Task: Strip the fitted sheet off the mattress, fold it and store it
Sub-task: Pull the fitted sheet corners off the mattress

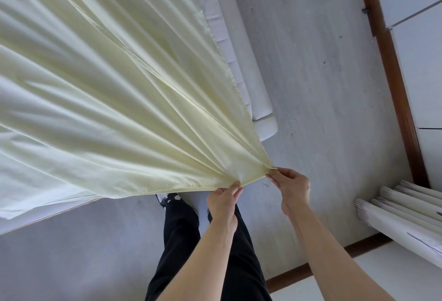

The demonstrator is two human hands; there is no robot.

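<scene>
The pale yellow fitted sheet [114,99] is pulled taut off the mattress [212,25], fanning in long pleats from the bed toward its gathered corner. At that corner the left hand [223,201] pinches the lower hem in its grip, and the right hand [290,186], just beside it, pinches the corner's other edge. Past the sheet's far edge a white padded bed rail [253,80] shows. Below the sheet are black trousers [181,233] over a grey floor [323,85]. Well right of the sheet lie white rolled tubes [401,207] by a brown skirting board [394,80].
</scene>
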